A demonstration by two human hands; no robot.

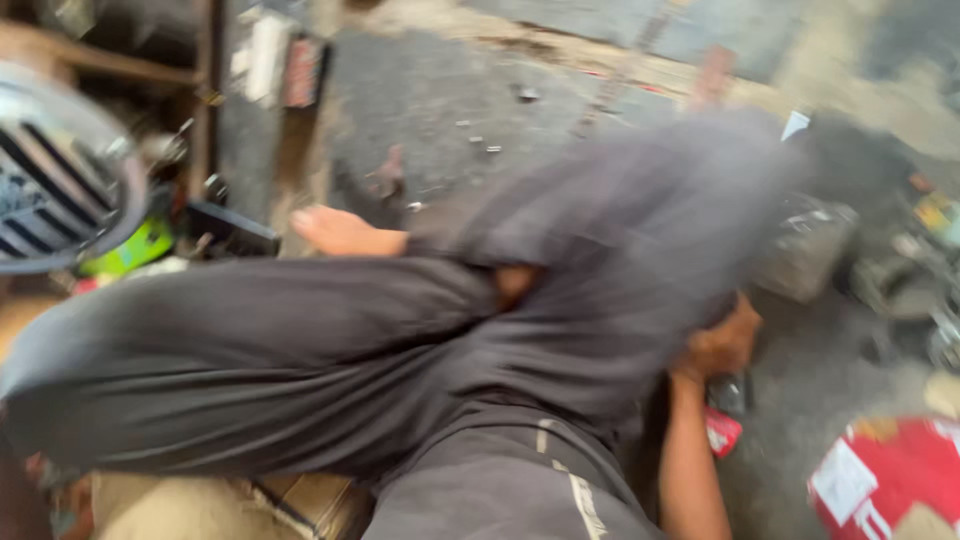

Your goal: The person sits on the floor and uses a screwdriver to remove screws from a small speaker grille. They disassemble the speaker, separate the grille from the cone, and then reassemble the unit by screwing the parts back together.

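Small dark thing with a red part [727, 415] sits on the grey floor [800, 400], right under the right hand [722, 345] and just beside the bare forearm. That hand is down low, next to the bent knee, and its fingers look curled in, but the picture is too blurry to tell if it is holding the small thing or only close to it. Dark trousers [300, 350] fill most of the view, with one leg crossed over the other. A bare foot [345, 232] pokes out well to the left of the right hand, resting near the dirty floor. The left hand cannot be seen at all. To the right of the right hand, low in the corner, lies a red and white can [885, 480]. Up and to the right of the hand sits a grey blurry lump of metal parts [810, 245]. Far off to the left, past the foot, is a round metal grille [50, 180] and a bit of green [130, 250] under it.
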